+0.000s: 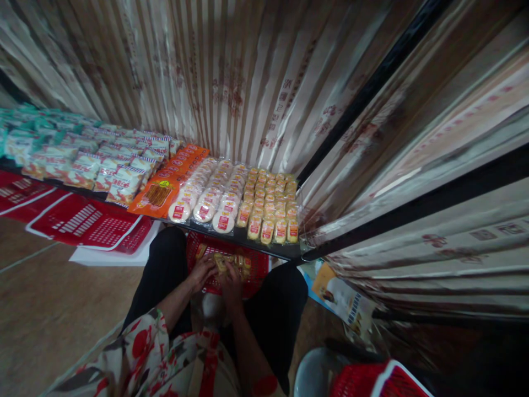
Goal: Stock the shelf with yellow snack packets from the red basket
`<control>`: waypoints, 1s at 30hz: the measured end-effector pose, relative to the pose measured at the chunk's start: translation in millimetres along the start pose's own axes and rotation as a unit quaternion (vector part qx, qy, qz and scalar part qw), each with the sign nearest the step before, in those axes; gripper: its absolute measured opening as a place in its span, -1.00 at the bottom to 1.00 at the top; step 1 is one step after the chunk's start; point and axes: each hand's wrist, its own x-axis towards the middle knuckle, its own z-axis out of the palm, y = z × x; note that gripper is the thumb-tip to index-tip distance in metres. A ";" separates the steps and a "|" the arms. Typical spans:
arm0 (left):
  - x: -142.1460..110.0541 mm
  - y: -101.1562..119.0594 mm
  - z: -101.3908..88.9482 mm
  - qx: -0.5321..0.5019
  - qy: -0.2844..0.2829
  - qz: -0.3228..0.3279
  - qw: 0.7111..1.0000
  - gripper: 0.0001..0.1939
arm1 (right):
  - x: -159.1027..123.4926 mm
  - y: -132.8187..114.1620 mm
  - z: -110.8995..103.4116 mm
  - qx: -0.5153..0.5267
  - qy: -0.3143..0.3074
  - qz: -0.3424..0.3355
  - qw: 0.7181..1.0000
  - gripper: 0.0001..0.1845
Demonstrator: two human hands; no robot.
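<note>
Between my knees is a red plastic basket (259,271) holding several small yellow-wrapped snack packets (244,263). Over it, my left hand (202,271) has its fingers closed at the left end of a yellow snack packet (220,261). My right hand (230,279) grips the same cluster from the right, fingers bent around it. Whether the hands hold one packet or more, I cannot tell. On the low shelf just beyond lie rows of like yellow packets (268,208), beside rows of round white crackers in clear wrap (223,220).
Left along the shelf (198,225) are an orange snack bag (159,190) and many white-and-blue packets (124,182). Red baskets (85,223) lie below at left. Another red basket (384,380) stands lower right. Pleated curtain (248,82) and black bars (413,204) border the shelf.
</note>
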 end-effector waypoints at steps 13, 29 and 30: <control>4.8 -3.6 -1.2 0.023 -0.003 -0.005 1.000 -0.77 | -0.8 0.5 1.5 -0.030 -0.008 -0.053 0.998 -0.58; -2.2 0.2 3.3 0.036 0.012 -0.007 0.999 -0.78 | -3.0 -3.9 0.3 -0.105 -0.032 -0.177 0.978 -0.65; -2.4 0.4 3.7 0.040 0.016 -0.008 0.999 -0.78 | -2.8 -3.4 0.5 -0.111 -0.026 -0.184 0.976 -0.65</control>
